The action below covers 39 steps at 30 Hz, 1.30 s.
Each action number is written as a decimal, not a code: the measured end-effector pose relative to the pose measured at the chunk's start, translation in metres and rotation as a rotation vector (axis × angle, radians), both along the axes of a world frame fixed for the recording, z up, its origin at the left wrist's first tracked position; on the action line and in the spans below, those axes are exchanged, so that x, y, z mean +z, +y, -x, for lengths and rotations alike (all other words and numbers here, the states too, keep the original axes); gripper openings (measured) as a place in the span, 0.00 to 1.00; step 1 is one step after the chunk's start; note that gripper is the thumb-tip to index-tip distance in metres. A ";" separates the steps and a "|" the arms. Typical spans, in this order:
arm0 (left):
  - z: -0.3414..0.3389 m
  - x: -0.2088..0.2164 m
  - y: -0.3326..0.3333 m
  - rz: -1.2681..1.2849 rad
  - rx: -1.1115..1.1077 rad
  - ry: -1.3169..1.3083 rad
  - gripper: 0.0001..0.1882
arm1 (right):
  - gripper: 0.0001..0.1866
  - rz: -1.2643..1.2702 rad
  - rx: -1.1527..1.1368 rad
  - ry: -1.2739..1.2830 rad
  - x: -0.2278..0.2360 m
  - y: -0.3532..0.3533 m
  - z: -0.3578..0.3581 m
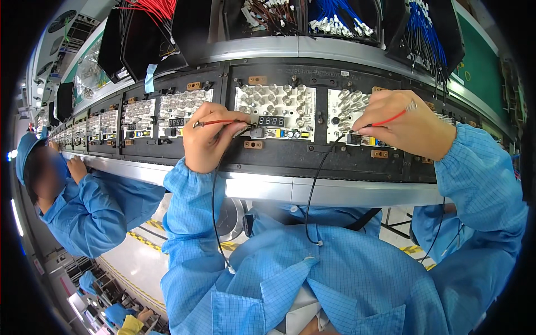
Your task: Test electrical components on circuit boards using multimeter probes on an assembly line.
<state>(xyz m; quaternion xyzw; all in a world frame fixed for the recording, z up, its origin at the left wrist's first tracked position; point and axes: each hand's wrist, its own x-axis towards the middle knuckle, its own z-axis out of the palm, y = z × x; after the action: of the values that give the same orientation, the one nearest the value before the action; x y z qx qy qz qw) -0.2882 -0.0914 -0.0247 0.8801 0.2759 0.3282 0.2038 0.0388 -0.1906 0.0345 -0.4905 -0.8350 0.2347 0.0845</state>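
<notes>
My left hand [202, 146] is closed in a pinch on a red wire [221, 121] and a black wire [214, 195]. Their tips are at the lower left of a white circuit board [258, 110] with a dark digit display [271, 120]. Over the board to its right [334, 101], my right hand [405, 123] pinches another red wire [392, 117] and black wire [317, 173]. The hand covers much of that board, and whether the tips sit in it cannot be made out. Both black wires hang over the front rail, ending in small white connectors.
Similar boards [185, 106] lie in dark fixtures [279, 156] along the line. Behind stand black bins with red wires [153, 8], blue wires with white connectors [340, 19] and blue-black wires [424, 33]. A metal rail [262, 190] edges the front. A co-worker [84, 206] sits at left.
</notes>
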 end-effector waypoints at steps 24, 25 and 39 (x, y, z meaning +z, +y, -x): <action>0.042 0.050 -0.039 0.011 -0.414 -0.426 0.15 | 0.12 0.048 0.002 -0.261 0.054 0.012 -0.004; 0.040 0.063 -0.043 0.033 -0.535 -0.311 0.17 | 0.12 -0.082 0.015 -0.286 0.063 0.019 -0.010; -0.015 -0.008 -0.107 -0.512 -0.779 0.433 0.17 | 0.12 -0.235 0.036 -0.400 0.083 0.136 0.007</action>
<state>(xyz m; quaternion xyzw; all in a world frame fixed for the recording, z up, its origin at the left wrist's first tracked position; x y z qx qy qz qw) -0.2727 -0.1980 -0.0327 0.9871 -0.1261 0.0950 0.0271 0.0317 -0.0549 0.1175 -0.4991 -0.8653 0.0355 -0.0302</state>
